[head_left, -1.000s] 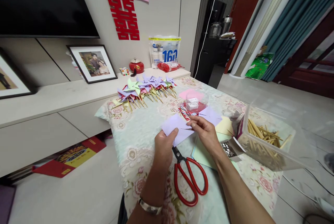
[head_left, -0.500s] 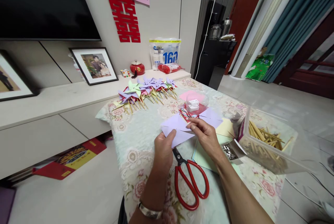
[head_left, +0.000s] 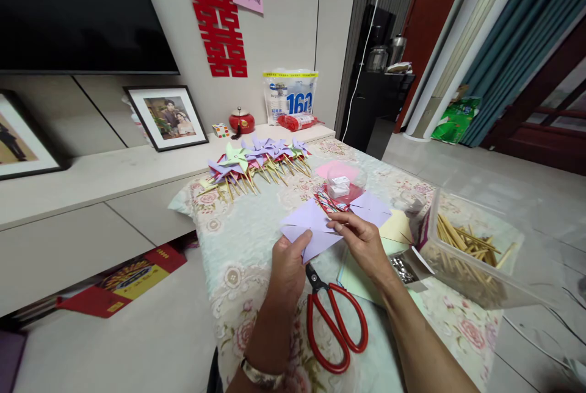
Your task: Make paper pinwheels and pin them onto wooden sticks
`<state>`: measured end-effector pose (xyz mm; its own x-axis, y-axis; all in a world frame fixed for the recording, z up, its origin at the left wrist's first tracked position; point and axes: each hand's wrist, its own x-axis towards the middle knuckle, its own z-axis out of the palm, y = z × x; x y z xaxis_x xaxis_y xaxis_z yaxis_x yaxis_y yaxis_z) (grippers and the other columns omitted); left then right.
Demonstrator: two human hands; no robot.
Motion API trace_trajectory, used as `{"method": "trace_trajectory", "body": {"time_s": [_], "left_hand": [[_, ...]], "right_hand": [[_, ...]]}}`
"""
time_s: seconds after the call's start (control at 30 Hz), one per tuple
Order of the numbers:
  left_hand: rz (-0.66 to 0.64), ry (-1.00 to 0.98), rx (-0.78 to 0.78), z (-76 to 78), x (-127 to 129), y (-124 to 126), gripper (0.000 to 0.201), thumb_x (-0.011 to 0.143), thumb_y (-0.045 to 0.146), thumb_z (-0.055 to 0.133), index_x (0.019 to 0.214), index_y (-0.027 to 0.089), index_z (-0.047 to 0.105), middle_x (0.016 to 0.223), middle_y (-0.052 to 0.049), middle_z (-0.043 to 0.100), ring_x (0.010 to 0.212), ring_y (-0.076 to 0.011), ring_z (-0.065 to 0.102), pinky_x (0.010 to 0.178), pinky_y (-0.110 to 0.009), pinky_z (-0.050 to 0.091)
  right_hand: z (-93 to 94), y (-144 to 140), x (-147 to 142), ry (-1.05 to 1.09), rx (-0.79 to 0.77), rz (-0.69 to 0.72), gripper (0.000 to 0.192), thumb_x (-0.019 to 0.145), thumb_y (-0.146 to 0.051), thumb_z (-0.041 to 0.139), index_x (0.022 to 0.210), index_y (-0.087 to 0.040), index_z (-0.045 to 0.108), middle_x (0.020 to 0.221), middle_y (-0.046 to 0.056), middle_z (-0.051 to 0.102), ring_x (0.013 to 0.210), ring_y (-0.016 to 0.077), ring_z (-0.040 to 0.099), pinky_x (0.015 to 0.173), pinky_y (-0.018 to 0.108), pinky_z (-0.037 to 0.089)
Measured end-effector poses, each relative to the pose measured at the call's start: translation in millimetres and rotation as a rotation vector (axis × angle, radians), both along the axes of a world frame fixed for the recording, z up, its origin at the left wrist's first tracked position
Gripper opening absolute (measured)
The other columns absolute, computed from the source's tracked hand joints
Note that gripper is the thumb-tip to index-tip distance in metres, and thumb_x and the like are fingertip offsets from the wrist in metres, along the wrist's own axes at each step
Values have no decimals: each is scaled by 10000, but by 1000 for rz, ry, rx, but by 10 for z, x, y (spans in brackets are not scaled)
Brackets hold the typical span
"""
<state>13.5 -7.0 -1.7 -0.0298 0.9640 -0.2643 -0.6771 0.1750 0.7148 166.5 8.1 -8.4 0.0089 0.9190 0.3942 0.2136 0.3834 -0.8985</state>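
My left hand (head_left: 288, 259) pinches a slit square of purple paper (head_left: 315, 243) by its near left side, thumb on top. At the paper's right corner, my right hand (head_left: 361, 240) has thumb and fingers closed on the edge. Below the paper lie scissors (head_left: 339, 326) with red handles, their blades partly hidden. Another purple sheet (head_left: 372, 207) rests on the table just beyond my right hand. Light green paper (head_left: 361, 280) and yellow paper (head_left: 396, 226) lie under and beside my right forearm. A small open box of metal fasteners (head_left: 403, 269) stands right of it.
Finished paper pinwheels (head_left: 260, 158) on sticks lie at the table's back left. A clear bin (head_left: 476, 286) of wooden sticks stands at the right. Past my hands are a round clear container (head_left: 345, 182), striped straws (head_left: 329, 202) and pink paper (head_left: 336, 167).
The purple paper has tilted slightly and its near corner sits a little lower. Both hands keep their grip on it, with the right fingers shifting slightly.
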Motion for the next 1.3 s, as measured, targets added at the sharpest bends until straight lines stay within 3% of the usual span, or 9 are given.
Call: {"method": "trace_trajectory", "body": {"time_s": [0.17,0.4,0.57,0.8,1.3], "left_hand": [[-9,44,-20,-37,-17,1,464,618,243,838,1047,139,696,898,-78,781,864,-263,734,708,-304,566],[36,90,-37,-123,-44,46,408,622,229,823,998,145,689,852,-58,772,730,-218,719,622,-276,542],[29,131,-35,-156,-48,60,363,604,230,821,929,137,687,793,-45,749,651,-175,674,592,-261,521],[54,273,-70,-162,-40,59,334,555,232,820,836,136,668,708,7,675,586,-129,612,528,-232,480],[0,254,-57,-108,-18,22,355,560,228,826,866,122,682,733,-9,693,617,-130,624,540,-227,503]], "right_hand": [[59,-15,46,-147,139,73,188,882,-181,647,989,-269,773,977,51,750,973,230,654,903,394,479],[121,-28,104,-345,275,204,324,871,-80,611,1080,-284,749,1079,66,669,1040,240,597,930,420,453],[97,-21,115,-398,306,247,189,927,-177,624,1021,-274,756,1011,64,663,998,234,595,931,427,437],[76,-24,117,-411,263,253,174,959,-352,604,976,-266,754,933,63,693,923,227,608,862,398,465],[160,-64,56,-269,96,221,172,940,-315,618,878,-221,748,879,54,712,841,204,644,782,332,486]]}}
